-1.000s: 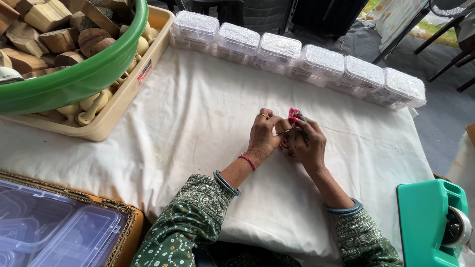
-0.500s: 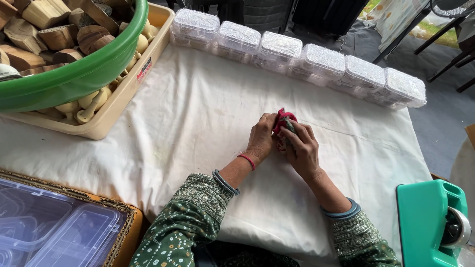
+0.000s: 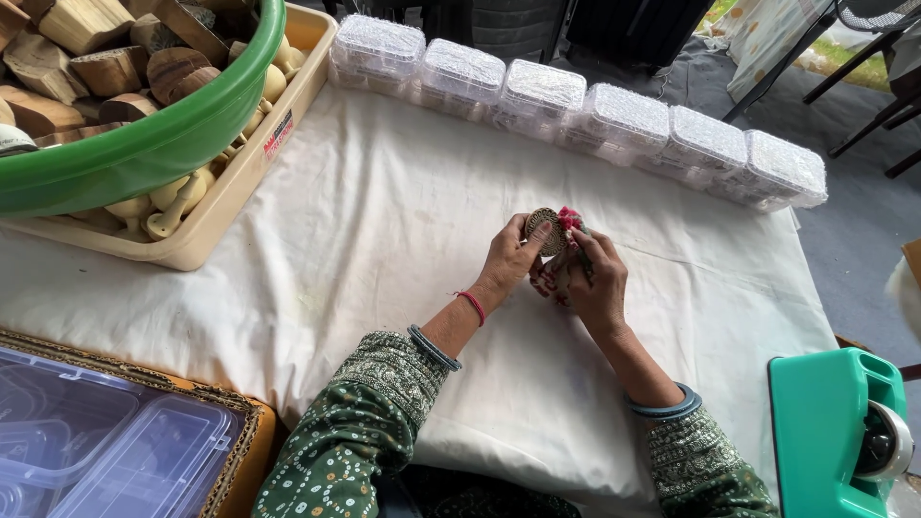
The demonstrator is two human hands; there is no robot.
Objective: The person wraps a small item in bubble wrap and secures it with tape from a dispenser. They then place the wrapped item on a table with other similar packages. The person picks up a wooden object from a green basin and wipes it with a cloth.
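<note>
Outdoor-ish setup here, a desk covered in a plain white cloth, with grey ground and dark chair legs past the far edge.

Both hands are up over the middle of the cloth, pretty much pressed together. The left hand has its fingers curled round a small round disc with a patterned, woven-looking face, thumb on the front of it. The right hand is closed on a bit of red and white patterned fabric, which pokes out red at the top, right next to the disc, and hangs below between the two palms. Disc and fabric are touching, held just above the cloth and not resting on it. There's a red thread band on the left wrist, dark bangles on both, and green printed sleeves.

Going outward: along the far edge of the desk sits a row of six clear plastic lidded boxes, side by side and touching. Far left there's a big green plastic tub full of chunky wooden blocks, and it sits on a beige plastic tray with pale turned wooden pieces showing underneath. Near left corner has stacked clear plastic containers inside a brown cardboard box. Near right corner, well away from the hands, is a teal tape dispenser.
</note>
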